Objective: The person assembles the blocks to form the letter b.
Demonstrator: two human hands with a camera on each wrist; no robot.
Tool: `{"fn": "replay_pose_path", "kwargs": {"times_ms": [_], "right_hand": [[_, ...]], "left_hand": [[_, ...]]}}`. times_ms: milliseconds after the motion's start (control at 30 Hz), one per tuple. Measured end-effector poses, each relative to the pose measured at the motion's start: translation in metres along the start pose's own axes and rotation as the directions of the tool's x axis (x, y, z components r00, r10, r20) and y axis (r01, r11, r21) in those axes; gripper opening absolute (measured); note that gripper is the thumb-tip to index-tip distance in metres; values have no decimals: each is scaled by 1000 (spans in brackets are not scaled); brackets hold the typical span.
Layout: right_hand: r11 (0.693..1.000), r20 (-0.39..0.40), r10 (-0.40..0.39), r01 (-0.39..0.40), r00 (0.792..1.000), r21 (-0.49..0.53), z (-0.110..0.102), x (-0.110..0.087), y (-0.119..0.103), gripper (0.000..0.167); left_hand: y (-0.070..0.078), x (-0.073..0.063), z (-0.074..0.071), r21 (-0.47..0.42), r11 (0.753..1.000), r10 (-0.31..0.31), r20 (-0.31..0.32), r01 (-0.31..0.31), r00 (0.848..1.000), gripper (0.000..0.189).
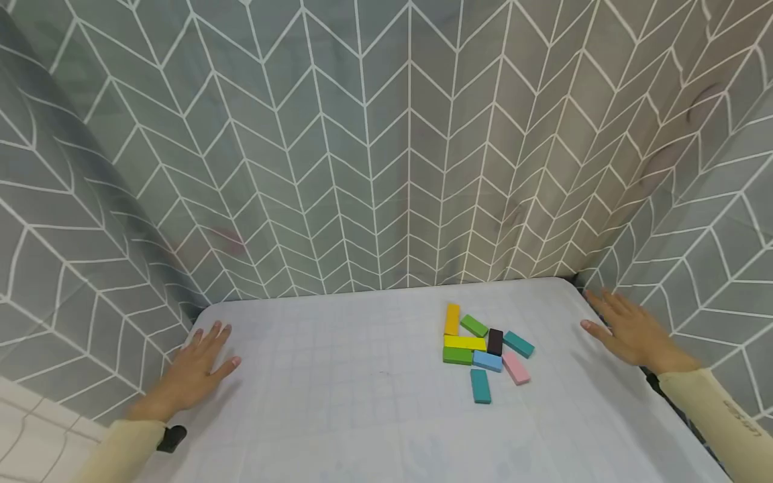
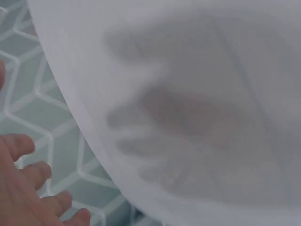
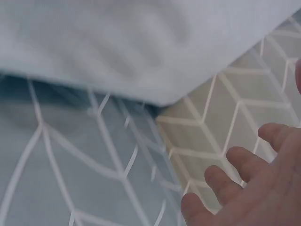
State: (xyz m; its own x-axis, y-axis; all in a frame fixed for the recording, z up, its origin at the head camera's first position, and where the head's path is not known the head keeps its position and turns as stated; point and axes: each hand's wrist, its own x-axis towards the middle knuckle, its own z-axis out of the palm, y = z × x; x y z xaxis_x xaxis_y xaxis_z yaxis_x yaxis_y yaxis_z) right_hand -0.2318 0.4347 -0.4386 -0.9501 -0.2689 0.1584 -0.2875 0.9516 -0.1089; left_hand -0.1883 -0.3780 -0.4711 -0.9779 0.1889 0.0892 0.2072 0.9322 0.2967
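My left hand (image 1: 187,376) is by the left edge of the worktop (image 1: 302,402), my right hand (image 1: 637,332) by its right edge, both empty with fingers apart. Right of centre between them lie a yellow block (image 1: 465,343), a black block (image 1: 495,342) and a pink block (image 1: 515,368), with a teal block (image 1: 480,387) nearest me.

From high above the counter (image 1: 290,429), the head camera looks forward and down to its far edge. The wrist cameras sit much closer, facing along the left hand (image 1: 187,372) and right hand (image 1: 637,332) toward counter edges and curtain (image 1: 386,168) that the head view shares.
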Motion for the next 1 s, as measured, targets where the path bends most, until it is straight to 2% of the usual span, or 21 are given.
{"fn": "replay_pose_path", "kwargs": {"times_ms": [133, 267, 400, 533, 667, 767, 900, 1000], "right_hand": [[996, -77, -87, 84, 993, -40, 15, -1, -16, 70], [988, -125, -151, 149, 981, -27, 31, -3, -41, 70], [986, -135, -158, 164, 978, 31, 45, -6, -68, 67], [980, -151, -166, 180, 975, 84, 57, -8, -95, 60], [977, -127, -168, 182, 978, 109, 64, -12, -123, 55], [973, -109, -187, 199, 976, 113, 66, -17, -144, 53], [962, -88, -228, 238, 970, 131, 68, -19, -162, 50], [952, -66, -256, 264, 964, 154, 72, -17, -168, 48]], "left_hand": [[27, 4, 16, -36, 999, 25, -4, -25, 1000, 80], [69, 13, 40, -53, 995, 81, -26, -83, 996, 73], [112, 25, 66, -61, 987, 145, -44, -147, 988, 58], [155, 40, 90, -96, 976, 197, -8, -197, 980, 45], [193, 56, 110, -147, 948, 294, 66, -282, 954, 45], [223, 70, 122, -187, 929, 344, 121, -319, 931, 47], [259, 89, 135, -214, 918, 370, 165, -333, 914, 48], [279, 99, 142, -213, 911, 392, 172, -354, 904, 48]]}}
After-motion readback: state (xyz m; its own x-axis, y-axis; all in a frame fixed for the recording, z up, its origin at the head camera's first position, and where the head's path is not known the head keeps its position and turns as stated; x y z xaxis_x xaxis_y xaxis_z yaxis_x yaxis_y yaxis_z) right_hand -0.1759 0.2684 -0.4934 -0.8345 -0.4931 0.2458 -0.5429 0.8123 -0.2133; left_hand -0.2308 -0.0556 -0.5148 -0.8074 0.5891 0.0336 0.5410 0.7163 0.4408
